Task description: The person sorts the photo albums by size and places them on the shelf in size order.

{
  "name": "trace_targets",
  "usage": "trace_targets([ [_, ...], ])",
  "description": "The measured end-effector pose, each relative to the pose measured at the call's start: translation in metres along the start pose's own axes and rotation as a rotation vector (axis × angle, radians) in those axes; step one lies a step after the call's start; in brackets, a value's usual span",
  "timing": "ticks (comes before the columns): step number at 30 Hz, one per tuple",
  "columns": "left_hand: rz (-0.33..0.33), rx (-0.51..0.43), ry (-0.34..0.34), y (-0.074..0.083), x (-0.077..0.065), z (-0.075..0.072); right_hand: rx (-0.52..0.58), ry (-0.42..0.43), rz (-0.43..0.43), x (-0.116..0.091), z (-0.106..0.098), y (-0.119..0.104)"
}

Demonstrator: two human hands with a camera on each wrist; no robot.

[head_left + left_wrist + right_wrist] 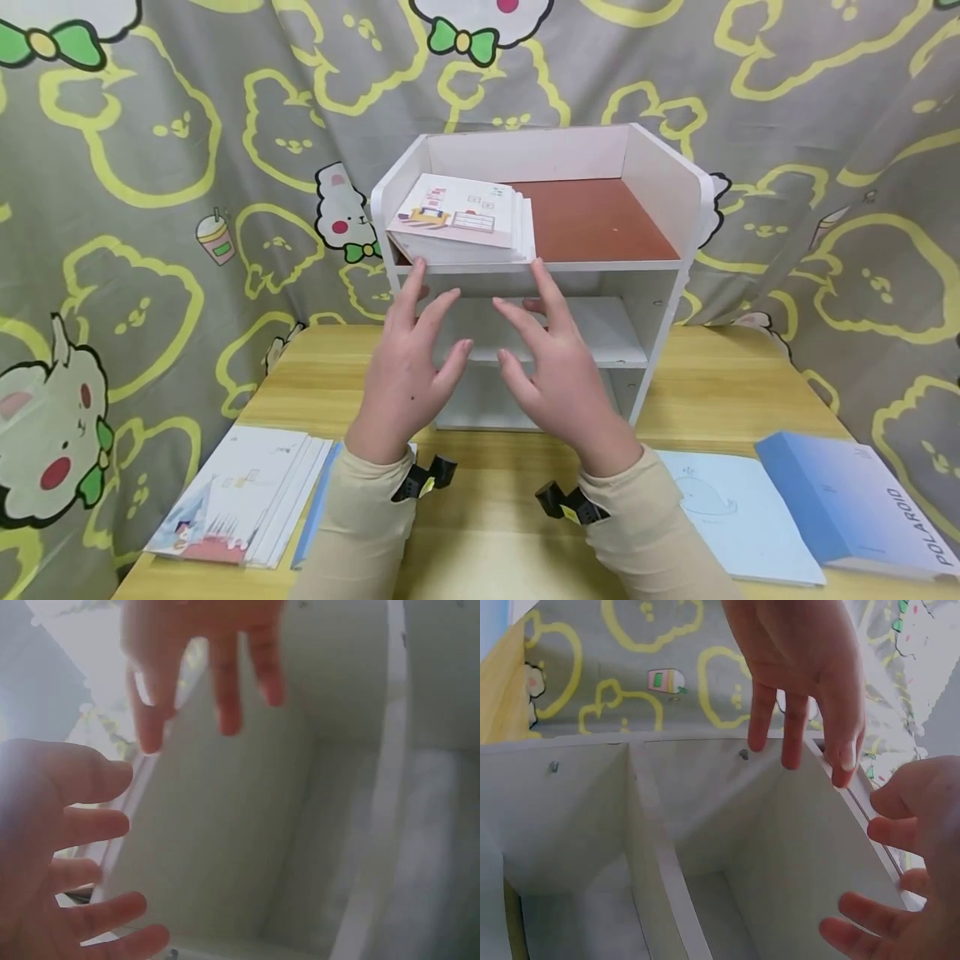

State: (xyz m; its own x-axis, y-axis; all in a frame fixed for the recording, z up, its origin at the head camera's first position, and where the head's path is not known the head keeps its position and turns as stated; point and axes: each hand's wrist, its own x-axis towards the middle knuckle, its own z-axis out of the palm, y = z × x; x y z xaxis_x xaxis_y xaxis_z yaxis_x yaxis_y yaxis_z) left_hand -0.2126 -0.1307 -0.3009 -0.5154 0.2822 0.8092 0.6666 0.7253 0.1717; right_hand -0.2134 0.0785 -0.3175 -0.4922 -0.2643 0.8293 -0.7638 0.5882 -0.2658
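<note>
A white shelf unit (663,187) with a brown top board stands at the back of the table. On the left of that board lies a stack of thin booklets (457,221), the top one printed with a small room drawing. My left hand (405,375) is raised before the unit, fingers spread, index fingertip near the stack's front left corner. My right hand (558,375) mirrors it, its index fingertip by the front right corner. Neither hand grips anything. In the right wrist view both hands hover by the unit's top edge, above its compartments (705,802).
Overlapping booklets (262,492) lie on the wooden table (495,517) at the left, beside a blue one (315,508) partly under my left sleeve. Rightward are a pale blue whale booklet (742,517) and a thick blue POLAROID book (847,500). A patterned curtain (247,167) hangs behind.
</note>
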Motion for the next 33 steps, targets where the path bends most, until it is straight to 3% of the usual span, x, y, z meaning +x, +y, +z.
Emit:
trace_targets([
  [7,-0.017,0.006,0.008,-0.003,0.0,0.006,-0.084,0.068,-0.05,0.006,0.003,0.001],
  [10,-0.025,0.015,0.0,-0.004,0.0,0.007,-0.112,0.053,-0.043,0.008,0.002,0.003],
  [16,-0.03,0.023,-0.005,-0.005,0.0,0.007,-0.161,-0.03,-0.003,0.007,0.0,0.007],
  [23,-0.031,-0.026,-0.013,-0.006,0.0,0.008,-0.089,-0.109,-0.026,0.006,-0.016,0.008],
  [28,-0.044,-0.08,-0.028,-0.002,-0.001,0.007,-0.063,-0.211,-0.016,-0.011,-0.036,0.012],
  [33,-0.04,-0.12,-0.039,0.004,-0.003,0.005,-0.087,-0.371,0.03,-0.038,-0.062,0.022],
])
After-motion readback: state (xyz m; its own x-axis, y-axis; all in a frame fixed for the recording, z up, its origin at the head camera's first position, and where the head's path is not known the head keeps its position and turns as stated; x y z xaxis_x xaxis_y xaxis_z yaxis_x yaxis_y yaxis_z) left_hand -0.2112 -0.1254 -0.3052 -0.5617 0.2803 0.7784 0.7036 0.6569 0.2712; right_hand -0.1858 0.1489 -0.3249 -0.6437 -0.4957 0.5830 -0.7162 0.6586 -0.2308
